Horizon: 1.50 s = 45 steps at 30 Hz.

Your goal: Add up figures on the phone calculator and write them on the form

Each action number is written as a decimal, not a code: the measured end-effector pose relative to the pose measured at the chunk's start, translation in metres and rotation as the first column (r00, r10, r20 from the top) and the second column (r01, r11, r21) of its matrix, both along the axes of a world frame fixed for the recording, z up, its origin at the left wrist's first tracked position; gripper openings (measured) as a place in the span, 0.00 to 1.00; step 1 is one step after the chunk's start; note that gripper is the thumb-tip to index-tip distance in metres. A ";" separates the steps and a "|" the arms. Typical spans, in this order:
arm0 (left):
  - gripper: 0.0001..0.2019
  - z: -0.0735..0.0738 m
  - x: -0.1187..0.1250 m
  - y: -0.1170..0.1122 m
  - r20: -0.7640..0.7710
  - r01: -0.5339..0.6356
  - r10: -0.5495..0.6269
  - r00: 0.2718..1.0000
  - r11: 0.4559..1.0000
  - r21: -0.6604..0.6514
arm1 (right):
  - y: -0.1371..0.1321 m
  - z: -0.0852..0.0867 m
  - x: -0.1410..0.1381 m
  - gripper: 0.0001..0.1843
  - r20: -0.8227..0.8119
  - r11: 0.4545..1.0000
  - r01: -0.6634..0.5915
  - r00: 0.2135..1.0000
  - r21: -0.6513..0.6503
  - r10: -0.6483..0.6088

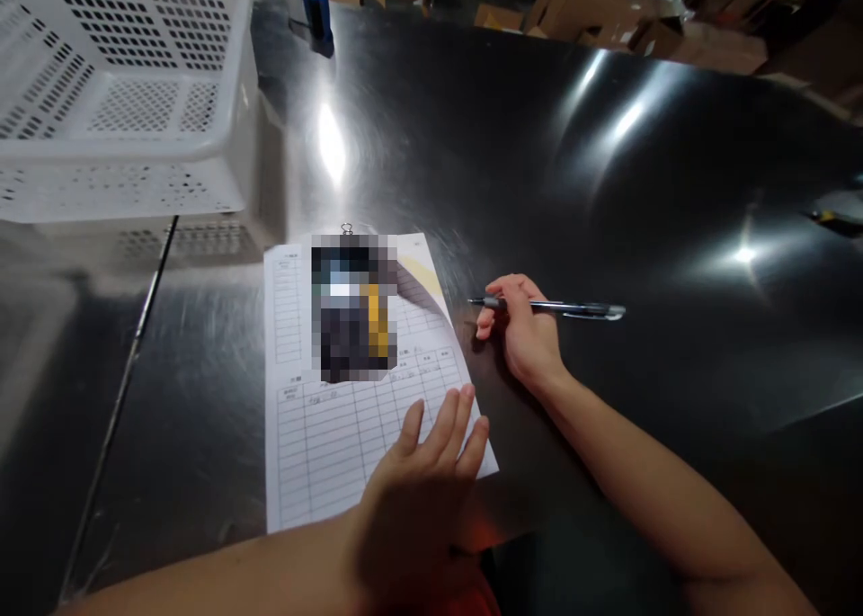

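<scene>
Printed paper forms (324, 454) with ruled tables lie on the metal table, some handwriting in their cells. A pixelated patch hides part of the upper sheet, and a binder clip (346, 229) shows at the top edge. My left hand (431, 463) rests on the lower right of the forms, fingers stretched out and apart. To the right of the paper, my right hand (529, 333) is closed around a black and clear pen (580, 309). The pen lies nearly level, its tip pointing left toward the sheet and clear of it.
A white perforated plastic basket (128, 180) stands at the upper left. Near the far edge of the shiny metal table (472, 148) is a blue and black object (308, 12). Cardboard boxes (593, 9) are piled beyond. A dark tool-like item (836, 220) lies at the far right.
</scene>
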<state>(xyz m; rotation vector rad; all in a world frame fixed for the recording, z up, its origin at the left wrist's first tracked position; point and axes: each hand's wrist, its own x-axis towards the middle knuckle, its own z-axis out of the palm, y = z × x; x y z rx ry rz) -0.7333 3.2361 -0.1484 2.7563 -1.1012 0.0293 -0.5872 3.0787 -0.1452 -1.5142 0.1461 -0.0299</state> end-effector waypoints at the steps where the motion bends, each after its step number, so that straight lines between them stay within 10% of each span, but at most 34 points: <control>1: 0.48 0.000 0.000 0.000 -0.035 0.008 -0.008 0.999 1.000 0.009 | -0.001 -0.001 -0.002 0.29 0.006 1.000 -0.016 1.000 -0.013 0.016; 6: 0.46 0.001 0.000 0.002 -0.132 0.013 -0.012 0.991 1.000 0.000 | -0.012 -0.002 -0.019 0.30 0.332 0.967 -0.113 0.925 -0.228 0.187; 13: 0.46 -0.004 -0.002 -0.001 -0.171 -0.008 -0.002 0.985 0.998 -0.063 | -0.013 0.004 -0.015 0.26 0.464 0.667 -0.227 0.563 -0.709 0.684; 19: 0.51 -0.008 0.000 -0.001 -0.063 -0.002 -0.001 0.998 0.999 -0.048 | -0.010 0.004 -0.008 0.12 0.152 0.416 -0.180 0.746 -0.892 0.648; 36: 0.49 -0.006 0.001 -0.001 0.054 -0.002 0.001 0.999 1.000 0.005 | -0.016 -0.003 -0.003 0.29 0.207 0.507 -0.089 0.842 -0.858 0.499; 45: 0.50 -0.007 0.000 -0.001 -0.048 0.003 -0.005 0.999 0.999 -0.033 | -0.012 0.004 -0.011 0.12 0.432 0.553 0.042 0.674 -0.832 0.599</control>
